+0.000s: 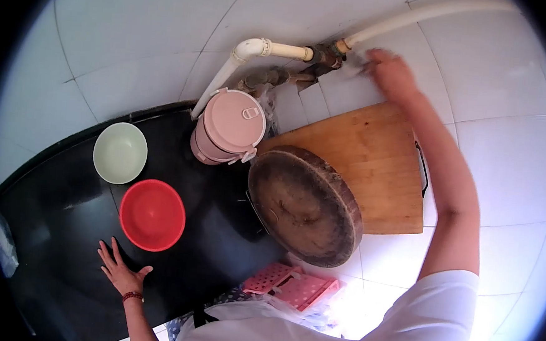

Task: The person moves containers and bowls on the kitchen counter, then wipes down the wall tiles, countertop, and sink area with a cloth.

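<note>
My left hand [123, 275] rests on the black countertop [216, 279], fingers spread and nothing in it. Just beyond its fingertips sits a red bowl [152, 215], with a pale green bowl [120, 153] farther back. My right hand [391, 76] is raised on an outstretched arm near the tiled wall, beside the pipe valve [327, 55]. Its fingers look curled together and are blurred by motion. A greyish, smeared shape [357, 64] shows at the fingertips; what it is cannot be made out.
Behind the bowls stands a pink lidded container [233, 123]. A round, thick wooden chopping block [302, 206] leans by a rectangular wooden board [373, 170]. White pipes [221, 83] run along the wall. Lower down is a pink dotted basket [297, 287] near my body.
</note>
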Tool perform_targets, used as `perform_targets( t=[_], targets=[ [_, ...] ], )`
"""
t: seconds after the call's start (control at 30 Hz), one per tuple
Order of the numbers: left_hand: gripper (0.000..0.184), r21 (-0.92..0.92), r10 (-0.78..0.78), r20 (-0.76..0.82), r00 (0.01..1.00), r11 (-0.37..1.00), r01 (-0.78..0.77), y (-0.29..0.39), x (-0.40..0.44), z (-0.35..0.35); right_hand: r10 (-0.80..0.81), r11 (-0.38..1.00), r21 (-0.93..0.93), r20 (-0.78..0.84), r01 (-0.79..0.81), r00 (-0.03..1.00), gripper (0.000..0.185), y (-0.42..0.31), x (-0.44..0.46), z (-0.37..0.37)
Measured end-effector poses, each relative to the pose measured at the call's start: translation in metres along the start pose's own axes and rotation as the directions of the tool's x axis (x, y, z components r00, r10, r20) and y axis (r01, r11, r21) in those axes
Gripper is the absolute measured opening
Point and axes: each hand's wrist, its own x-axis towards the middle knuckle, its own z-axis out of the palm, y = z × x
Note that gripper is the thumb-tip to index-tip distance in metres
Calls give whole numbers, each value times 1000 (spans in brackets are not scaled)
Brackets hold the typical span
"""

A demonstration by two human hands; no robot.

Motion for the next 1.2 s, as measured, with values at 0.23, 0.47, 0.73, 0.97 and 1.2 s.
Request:
perform_targets(
  t=[0.23,0.47,0.73,0.97,1.2],
  targets=[
    [137,-16,-27,26,999,999,28,6,-1,-7,49,877,-367,-576,-312,816,19,105,31,-65],
    [136,-36,-1,7,1000,999,1,1,-2,-4,-117,993,24,57,115,992,22,-4,4,30],
    [138,-31,-24,28,999,999,25,5,-2,-8,105,981,-150,-105,-120,989,26,46,23,-23],
    [138,-30,-19,37,999,999,20,2,-2,-7,-221,975,-54,-72,217,973,16,-19,16,50],
    [132,-80,-7,64,998,997,12,-2,-5,-16,148,807,535,226,-250,963,17,-52,15,-31]
  ],
)
